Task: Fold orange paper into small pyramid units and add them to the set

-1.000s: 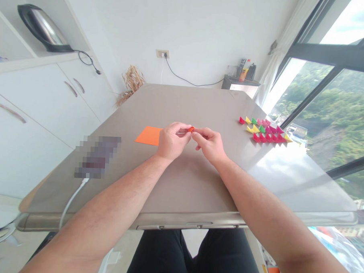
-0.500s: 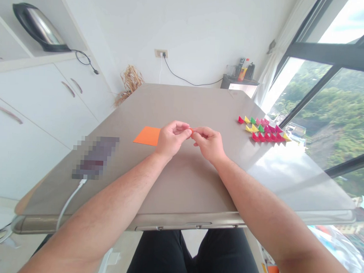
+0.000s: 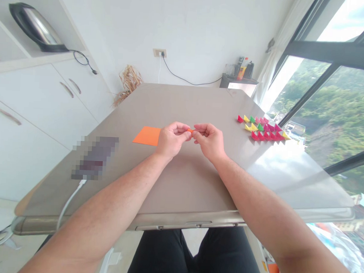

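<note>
A small folded piece of orange paper [image 3: 190, 131] is pinched between my two hands above the middle of the table. My left hand [image 3: 172, 139] grips its left end with thumb and fingers. On the right end, the thumb and fingertips of my right hand [image 3: 210, 141] close on it. Most of the piece is hidden by the fingers, so its shape cannot be made out. An orange paper sheet [image 3: 146, 135] lies flat just left of my left hand, its right part covered by that hand.
Several folded paper boats [image 3: 266, 135] in red, pink, yellow and green stand in rows at the right. A blurred-out dark device [image 3: 96, 157] with a white cable [image 3: 69, 202] lies at the left. The grey table [image 3: 179, 188] has its front edge near my legs.
The fingers of my right hand have lifted and spread a little from the folded orange paper, showing more of it. My left hand stays nearly in place. The view has shifted slightly.
</note>
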Available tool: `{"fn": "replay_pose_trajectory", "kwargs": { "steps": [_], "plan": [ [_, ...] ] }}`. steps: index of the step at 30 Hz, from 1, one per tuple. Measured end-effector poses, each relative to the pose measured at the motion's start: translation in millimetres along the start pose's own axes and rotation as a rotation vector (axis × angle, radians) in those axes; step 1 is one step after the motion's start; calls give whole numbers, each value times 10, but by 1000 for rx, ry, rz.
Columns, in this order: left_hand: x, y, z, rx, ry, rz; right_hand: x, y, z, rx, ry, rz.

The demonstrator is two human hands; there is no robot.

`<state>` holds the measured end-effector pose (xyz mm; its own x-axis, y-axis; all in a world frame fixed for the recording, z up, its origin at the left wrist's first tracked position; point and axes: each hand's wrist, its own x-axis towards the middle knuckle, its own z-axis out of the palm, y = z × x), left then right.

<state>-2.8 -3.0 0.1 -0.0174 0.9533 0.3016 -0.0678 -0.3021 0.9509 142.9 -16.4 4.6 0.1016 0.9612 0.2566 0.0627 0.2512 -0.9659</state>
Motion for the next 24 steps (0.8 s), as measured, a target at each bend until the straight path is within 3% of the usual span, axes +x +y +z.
{"fn": "replay_pose_trajectory", "kwargs": {
  "steps": [12, 18, 24],
  "plan": [
    [-15, -1, 40, 1, 19, -32, 29, 1, -7, 72, 14, 13],
    [-7, -36, 44, 32, -79, -157, 51, 43, -34, 98, 4, 11],
    [8, -35, 34, 117, -71, -108, 48, 25, -27, 59, -39, 13]
  ]
}}
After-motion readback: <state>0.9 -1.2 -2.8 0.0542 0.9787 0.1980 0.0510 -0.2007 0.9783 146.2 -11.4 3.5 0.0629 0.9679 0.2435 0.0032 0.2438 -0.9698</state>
